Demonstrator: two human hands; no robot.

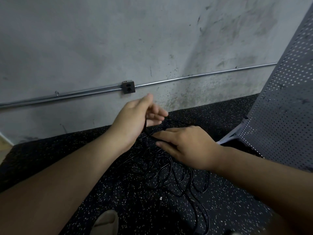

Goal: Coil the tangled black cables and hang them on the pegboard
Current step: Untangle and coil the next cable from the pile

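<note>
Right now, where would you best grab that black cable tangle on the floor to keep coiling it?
Probably the raised strand between the left hand and right hand, coming from above. It hangs clear of the floor, apart from the rest, while the tangle below lies in crossed loops.

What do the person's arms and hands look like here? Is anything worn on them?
No sleeves show: both arms are bare as far as the picture's edge. The left hand and the right hand wear no gloves, and no ring, watch or bracelet is visible on either.
</note>
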